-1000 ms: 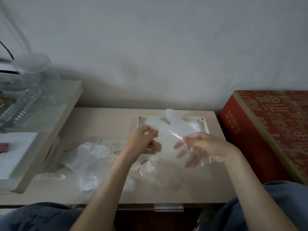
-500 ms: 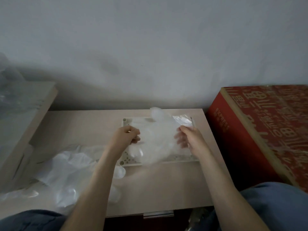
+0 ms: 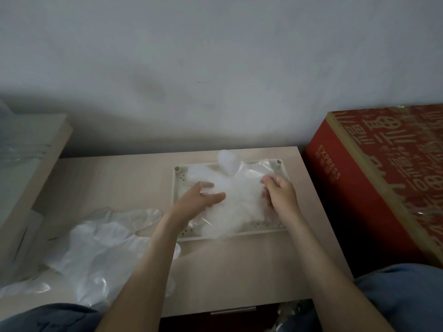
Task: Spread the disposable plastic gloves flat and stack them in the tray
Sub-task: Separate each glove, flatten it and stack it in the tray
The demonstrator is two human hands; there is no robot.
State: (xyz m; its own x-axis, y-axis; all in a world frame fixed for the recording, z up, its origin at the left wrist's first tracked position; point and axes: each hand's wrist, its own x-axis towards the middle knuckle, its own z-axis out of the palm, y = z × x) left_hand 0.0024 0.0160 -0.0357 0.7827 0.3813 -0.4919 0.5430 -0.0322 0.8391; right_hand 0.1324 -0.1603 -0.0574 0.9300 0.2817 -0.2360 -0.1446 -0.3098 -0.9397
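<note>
A cream perforated tray (image 3: 177, 188) sits at the back of the wooden table. Translucent plastic gloves lie in it, and the top glove (image 3: 239, 200) is spread across it, with one puffed finger (image 3: 227, 161) sticking up at the far rim. My left hand (image 3: 201, 200) rests on the glove's left side with fingers stretched out. My right hand (image 3: 279, 195) has curled fingers that pinch the glove's right edge. A heap of loose crumpled gloves (image 3: 96, 248) lies on the table's left part.
A red printed carton (image 3: 383, 176) stands against the table's right side. A pale shelf board (image 3: 31, 164) with clear plastic on it rises at the left. The wall runs behind the tray. The table's front edge (image 3: 239, 307) is near my knees.
Both hands have come down with the glove, which now lies on the stack in the tray. My left hand's fingers have gone from a pinch to stretched out on it.
</note>
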